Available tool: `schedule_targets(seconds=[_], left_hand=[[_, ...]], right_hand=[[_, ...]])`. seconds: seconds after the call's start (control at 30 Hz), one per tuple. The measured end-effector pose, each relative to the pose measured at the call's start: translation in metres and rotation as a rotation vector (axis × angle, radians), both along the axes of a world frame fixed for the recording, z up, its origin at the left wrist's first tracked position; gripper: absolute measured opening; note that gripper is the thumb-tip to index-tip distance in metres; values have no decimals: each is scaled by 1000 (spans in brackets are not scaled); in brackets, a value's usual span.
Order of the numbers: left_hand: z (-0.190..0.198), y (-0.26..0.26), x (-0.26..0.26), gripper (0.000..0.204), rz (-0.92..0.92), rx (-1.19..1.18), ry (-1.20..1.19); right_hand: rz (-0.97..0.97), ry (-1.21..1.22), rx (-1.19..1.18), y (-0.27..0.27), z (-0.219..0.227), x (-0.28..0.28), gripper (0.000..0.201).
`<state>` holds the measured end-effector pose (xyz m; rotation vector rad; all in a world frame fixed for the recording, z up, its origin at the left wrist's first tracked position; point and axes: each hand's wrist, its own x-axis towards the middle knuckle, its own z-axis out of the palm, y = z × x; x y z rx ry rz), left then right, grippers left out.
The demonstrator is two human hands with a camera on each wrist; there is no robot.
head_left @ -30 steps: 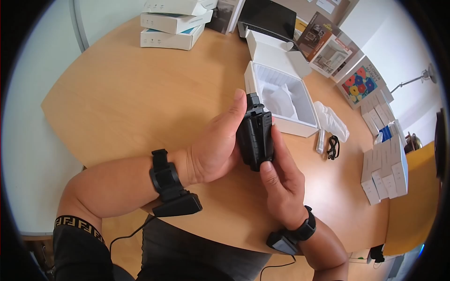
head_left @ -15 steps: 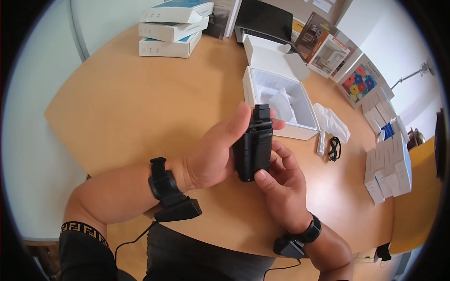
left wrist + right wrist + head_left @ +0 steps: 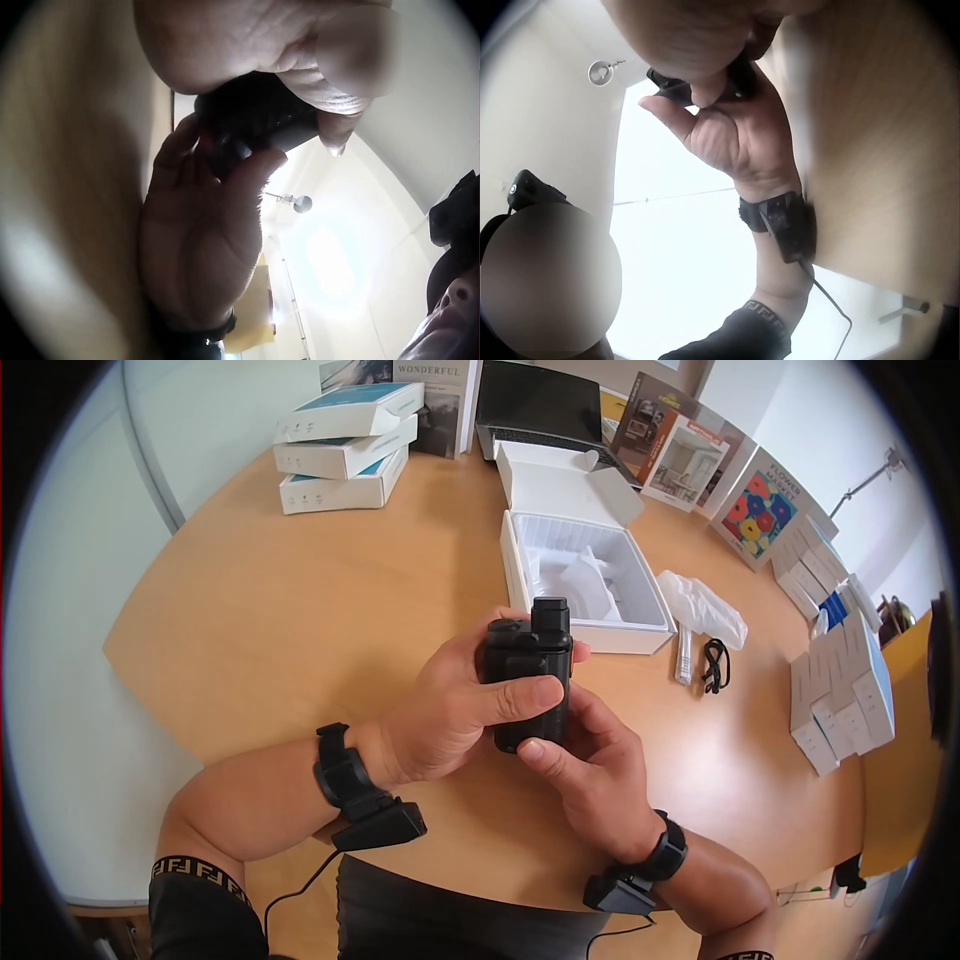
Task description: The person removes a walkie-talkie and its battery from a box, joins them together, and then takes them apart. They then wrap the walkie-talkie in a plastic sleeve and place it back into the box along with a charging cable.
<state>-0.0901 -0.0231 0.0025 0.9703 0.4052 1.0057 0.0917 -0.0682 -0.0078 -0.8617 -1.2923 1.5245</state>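
Note:
A black handheld device (image 3: pixel 532 660) with a block-like top is held upright above the table's near part. My left hand (image 3: pixel 440 710) grips it from the left, thumb laid across its face. My right hand (image 3: pixel 600 780) holds its lower right side, thumb at the bottom edge and fingers behind. In the left wrist view the dark device (image 3: pixel 255 112) sits between both hands. The right wrist view shows part of the device (image 3: pixel 742 75), mostly covered by the hands. The fingers behind the device are largely hidden.
Beyond the hands stands an open white box (image 3: pixel 640 595) with plastic inside. Right of it lie a plastic bag (image 3: pixel 703 610) and a coiled black cable (image 3: pixel 714 666). Stacked boxes (image 3: pixel 345 485), a laptop (image 3: pixel 540 405), books and more white boxes (image 3: pixel 845 695) line the table's edges.
The device has turned between the hands, showing a different face. My left thumb has come down from beside its top to lie across it. The head view has shifted slightly.

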Motion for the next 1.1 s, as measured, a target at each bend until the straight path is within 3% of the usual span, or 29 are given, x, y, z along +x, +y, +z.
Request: schedule_targets(seconds=[0.3,0.7,1.1], left_hand=[[-7,3,1,62,23,3,-29],[-10,4,3,64,33,3,1],[-10,1,2,68,-202,-81,-90]], right_hand=[[67,21,37,0,-1,2,66],[52,-12,61,0,4,0,55],[154,121,-76,6,3,22,48]])
